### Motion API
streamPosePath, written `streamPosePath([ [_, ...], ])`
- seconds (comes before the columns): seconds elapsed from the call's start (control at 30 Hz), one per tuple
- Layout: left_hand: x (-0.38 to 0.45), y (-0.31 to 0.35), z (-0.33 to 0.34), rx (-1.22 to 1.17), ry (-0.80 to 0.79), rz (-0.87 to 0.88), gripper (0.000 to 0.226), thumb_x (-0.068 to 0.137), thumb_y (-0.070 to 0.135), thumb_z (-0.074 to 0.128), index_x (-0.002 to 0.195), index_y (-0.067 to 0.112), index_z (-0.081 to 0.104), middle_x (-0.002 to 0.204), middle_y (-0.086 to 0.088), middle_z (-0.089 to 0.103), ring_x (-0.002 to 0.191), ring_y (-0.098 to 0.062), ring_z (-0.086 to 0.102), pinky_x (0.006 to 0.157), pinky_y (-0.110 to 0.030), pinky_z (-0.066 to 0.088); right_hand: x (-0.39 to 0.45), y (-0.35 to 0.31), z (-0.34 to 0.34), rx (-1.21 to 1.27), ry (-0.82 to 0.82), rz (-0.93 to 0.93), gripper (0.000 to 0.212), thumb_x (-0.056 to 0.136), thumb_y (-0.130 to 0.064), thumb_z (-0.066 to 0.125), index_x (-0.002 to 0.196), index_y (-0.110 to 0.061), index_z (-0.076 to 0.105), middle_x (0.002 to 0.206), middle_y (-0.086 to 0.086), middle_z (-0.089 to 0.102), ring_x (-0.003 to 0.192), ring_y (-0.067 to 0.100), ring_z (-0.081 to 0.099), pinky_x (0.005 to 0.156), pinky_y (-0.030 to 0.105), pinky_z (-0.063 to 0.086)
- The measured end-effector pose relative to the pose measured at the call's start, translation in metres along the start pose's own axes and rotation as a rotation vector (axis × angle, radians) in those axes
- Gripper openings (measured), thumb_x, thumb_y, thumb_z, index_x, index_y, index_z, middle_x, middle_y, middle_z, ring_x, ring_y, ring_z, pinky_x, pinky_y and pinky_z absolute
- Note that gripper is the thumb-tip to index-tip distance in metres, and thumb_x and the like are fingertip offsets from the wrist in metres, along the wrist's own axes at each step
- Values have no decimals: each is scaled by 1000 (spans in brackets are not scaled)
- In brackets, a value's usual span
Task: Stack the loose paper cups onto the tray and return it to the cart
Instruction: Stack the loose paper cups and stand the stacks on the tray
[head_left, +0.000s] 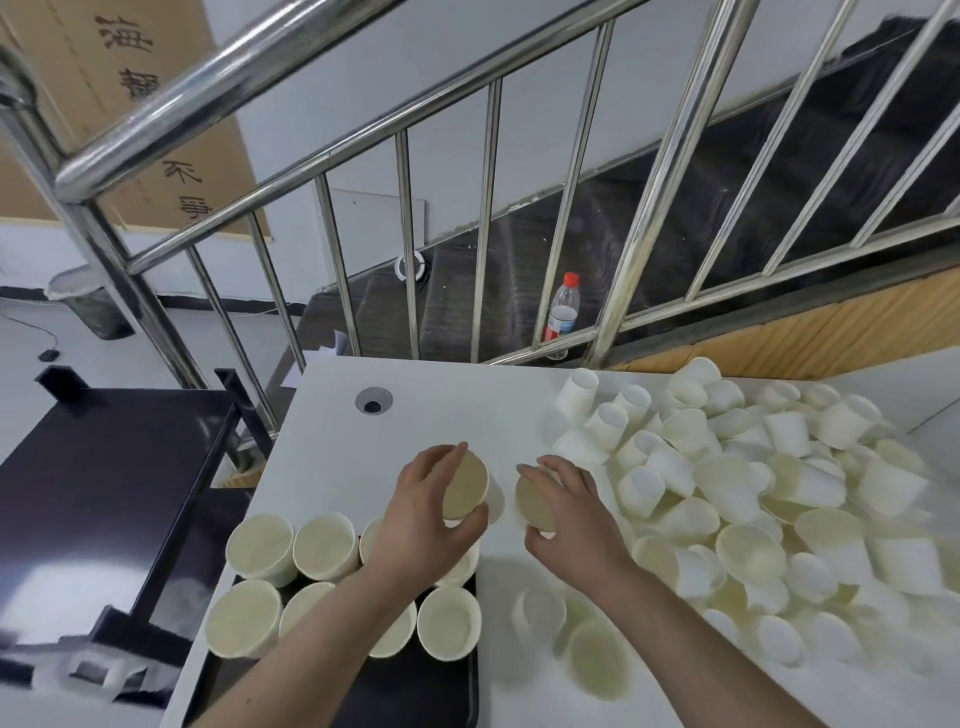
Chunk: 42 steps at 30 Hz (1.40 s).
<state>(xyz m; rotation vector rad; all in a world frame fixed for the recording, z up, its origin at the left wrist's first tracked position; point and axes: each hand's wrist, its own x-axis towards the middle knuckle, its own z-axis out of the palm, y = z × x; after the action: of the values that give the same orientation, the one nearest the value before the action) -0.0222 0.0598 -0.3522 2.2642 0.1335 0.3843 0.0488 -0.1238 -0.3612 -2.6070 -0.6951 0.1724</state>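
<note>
While your left hand curls round one cup, your right hand grips a second cup; both cups are tipped, their brown undersides facing you and close together above the white table. Below your left wrist, upright cups fill the black tray at the table's near edge. To your right lies the loose pile. At your left stands the dark cart.
</note>
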Motion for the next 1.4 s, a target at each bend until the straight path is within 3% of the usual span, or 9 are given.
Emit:
streamPosePath([
  [0.1, -21, 5, -7, 29, 14, -36, 69, 74, 41, 57, 140, 24, 43, 128, 23, 38, 118, -1, 33, 94, -15, 27, -15, -3, 2, 30, -16, -63, 68, 82, -22, 59, 144, -36, 35, 146, -15, 24, 135, 8, 21, 91, 23, 44],
  [0.23, -51, 1, -21, 84, 35, -68, 69, 72, 43, 58, 137, 23, 47, 127, 22, 41, 121, -8, 38, 95, -14, 26, -33, -13, 8, 105, -73, -130, 67, 84, -33, 64, 145, -34, 36, 135, -13, 31, 129, 7, 29, 99, 20, 38],
  [0.4, -73, -11, -35, 150, 57, -142, 69, 70, 43, 66, 134, 23, 50, 124, 21, 44, 115, -3, 36, 93, -16, 28, -44, -28, 21, 153, -155, -190, 68, 81, -41, 66, 143, -34, 38, 130, -12, 34, 125, 5, 32, 100, 20, 38],
  [0.6, -87, -25, -31, 218, -23, -174, 68, 76, 33, 74, 137, 22, 47, 131, 15, 45, 123, -12, 39, 93, -19, 35, -46, -40, 40, 83, -276, -253, 72, 80, -37, 66, 145, -31, 36, 137, -11, 32, 129, 9, 30, 101, 30, 42],
  [0.83, -94, -44, -21, 337, -187, -190, 72, 77, 36, 68, 143, 26, 38, 139, 14, 39, 129, -14, 33, 98, -20, 36, -44, -42, 55, 10, -315, -301, 73, 81, -30, 65, 146, -28, 33, 145, -11, 33, 133, 12, 27, 98, 26, 40],
  [0.97, -94, -53, -14, 335, -218, -189, 72, 73, 34, 65, 141, 25, 42, 137, 9, 43, 128, -21, 36, 98, -27, 40, -43, -39, 63, -12, -337, -307, 76, 80, -28, 65, 148, -27, 30, 146, -11, 31, 135, 12, 26, 99, 26, 40],
  [1.23, -94, -62, -8, 400, -199, -199, 72, 61, 54, 51, 128, 28, 55, 132, 2, 50, 121, -26, 48, 85, -37, 49, -42, -37, 69, -47, -358, -312, 80, 78, -34, 71, 147, -30, 31, 145, -7, 27, 135, 11, 24, 97, 28, 42],
  [1.4, -94, -63, -7, 439, -250, -222, 66, 72, 41, 66, 135, 31, 47, 140, 2, 40, 129, -22, 41, 90, -33, 45, -43, -38, 70, -54, -349, -298, 76, 80, -28, 69, 147, -29, 32, 149, -4, 23, 139, 13, 21, 100, 30, 43],
])
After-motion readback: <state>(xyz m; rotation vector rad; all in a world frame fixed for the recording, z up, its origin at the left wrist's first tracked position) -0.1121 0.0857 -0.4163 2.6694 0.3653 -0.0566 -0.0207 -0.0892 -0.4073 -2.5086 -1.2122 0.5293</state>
